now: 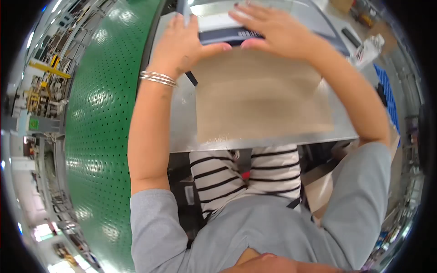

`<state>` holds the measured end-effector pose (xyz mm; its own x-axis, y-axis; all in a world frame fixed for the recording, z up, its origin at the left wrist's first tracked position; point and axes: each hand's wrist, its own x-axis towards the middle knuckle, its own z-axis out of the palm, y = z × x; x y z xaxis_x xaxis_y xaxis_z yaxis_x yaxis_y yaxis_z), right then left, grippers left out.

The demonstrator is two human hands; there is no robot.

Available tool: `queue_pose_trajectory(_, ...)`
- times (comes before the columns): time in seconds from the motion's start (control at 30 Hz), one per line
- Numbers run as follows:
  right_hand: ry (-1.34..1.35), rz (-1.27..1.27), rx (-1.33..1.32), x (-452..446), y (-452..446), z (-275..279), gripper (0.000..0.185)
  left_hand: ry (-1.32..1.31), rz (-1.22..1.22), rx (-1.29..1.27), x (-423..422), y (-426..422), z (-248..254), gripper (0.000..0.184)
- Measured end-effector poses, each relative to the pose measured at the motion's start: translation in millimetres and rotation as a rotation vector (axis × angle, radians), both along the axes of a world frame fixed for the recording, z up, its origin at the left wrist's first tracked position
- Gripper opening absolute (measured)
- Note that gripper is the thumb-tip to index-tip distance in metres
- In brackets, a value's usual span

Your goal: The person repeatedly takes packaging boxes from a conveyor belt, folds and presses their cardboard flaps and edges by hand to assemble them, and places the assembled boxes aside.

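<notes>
A brown rectangular sheet (264, 98), paper or thin card, lies on the metal table (182, 123) in front of me. At its far edge is a dark blue strip with pale lettering (221, 35), on a whitish, shiny piece. My left hand (180, 43) is at the strip's left end, fingers stretched forward and thumb pointing inward. From the right, my right hand (277, 29) reaches over the strip with spread fingers, its thumb near the sheet's far edge. The thumb tips almost meet. I cannot tell how firmly either hand presses.
A green perforated surface (102, 123) runs along the left. At the back right are a clear plastic bottle or bag (368, 49) and a dark slim object (350, 37). A blue slatted piece (387, 95) stands beyond my right arm. A cardboard box (318, 191) is below the table.
</notes>
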<state>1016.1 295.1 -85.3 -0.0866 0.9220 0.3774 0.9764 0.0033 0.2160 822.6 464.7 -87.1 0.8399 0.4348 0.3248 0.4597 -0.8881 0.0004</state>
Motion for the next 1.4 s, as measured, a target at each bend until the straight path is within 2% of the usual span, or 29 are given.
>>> queue_pose_trajectory(0.07, 0.043, 0.021, -0.088, 6, -17, 21, 0.076, -0.02, 0.017, -0.038, -13, 0, 12, 0.114)
queue_pose_trajectory(0.13, 0.353, 0.028, -0.232, 42, -35, 20, 0.082, -0.021, 0.021, -0.04, -19, 4, 12, 0.113)
queue_pose_trajectory(0.17, 0.203, -0.198, -0.148, 31, -68, 34, 0.079, -0.024, 0.027, -0.044, -21, 6, 12, 0.113)
queue_pose_trajectory(0.27, 0.196, -0.326, -0.259, 49, -76, 25, 0.073, -0.034, 0.023, -0.059, -18, 1, 14, 0.112)
queue_pose_trajectory(0.4, 0.128, -0.577, -0.451, 78, -64, 23, 0.063, 0.256, 0.376, -0.084, 21, -33, 31, 0.111)
queue_pose_trajectory(0.47, 0.433, -0.57, -0.284, 66, -32, 28, 0.079, 0.223, 0.348, -0.042, 25, -21, 23, 0.112)
queue_pose_trajectory(0.5, 0.427, -0.57, -0.268, 69, -11, 21, 0.079, 0.21, 0.327, -0.011, 25, -9, 14, 0.114)
queue_pose_trajectory(0.57, 0.677, -0.922, -0.091, 77, 24, -4, 0.094, 0.21, 0.288, 0.041, 19, 12, -5, 0.117)
queue_pose_trajectory(0.77, 0.724, -0.858, 0.042, 65, 55, -20, 0.106, 0.152, 0.033, 0.044, -35, 92, -21, 0.097)
queue_pose_trajectory(0.9, 0.684, -0.927, 0.142, 35, 50, -25, 0.082, -0.086, -0.127, -0.065, -59, 111, -43, 0.097)
queue_pose_trajectory(1.0, 0.647, -0.862, 0.297, 23, 33, -50, 0.093, -0.15, -0.127, -0.012, -88, 91, -63, 0.093)
queue_pose_trajectory(1.07, 0.569, -0.791, 0.507, 2, 14, -65, 0.096, -0.453, -0.305, -0.191, -108, 87, -82, 0.082)
queue_pose_trajectory(1.1, 0.552, -0.757, 0.622, -4, 7, -79, 0.096, -0.459, -0.313, -0.18, -108, 87, -81, 0.082)
queue_pose_trajectory(1.13, 0.536, -0.725, 0.732, -10, 0, -93, 0.096, -0.603, -0.217, -0.299, -107, 88, -81, 0.079)
queue_pose_trajectory(1.17, 0.537, -0.727, 0.734, -16, -7, -100, 0.096, -0.74, -0.113, -0.424, -108, 87, -81, 0.076)
queue_pose_trajectory(1.23, 0.679, -0.662, 0.885, -27, -23, -113, 0.09, -1.007, 0.139, -0.685, -116, 76, -88, 0.071)
queue_pose_trajectory(1.27, 0.669, -0.626, 0.918, -29, -32, -121, 0.086, -1.004, 0.158, -0.694, -119, 66, -88, 0.071)
queue_pose_trajectory(1.33, 0.66, -0.591, 0.943, -43, -48, -127, 0.081, -1.075, 0.093, -0.993, -121, 45, -81, 0.067)
queue_pose_trajectory(1.4, 0.953, -0.581, 0.934, -62, -64, -128, 0.074, -1.133, 0.0, -1.289, -121, 33, -74, 0.063)
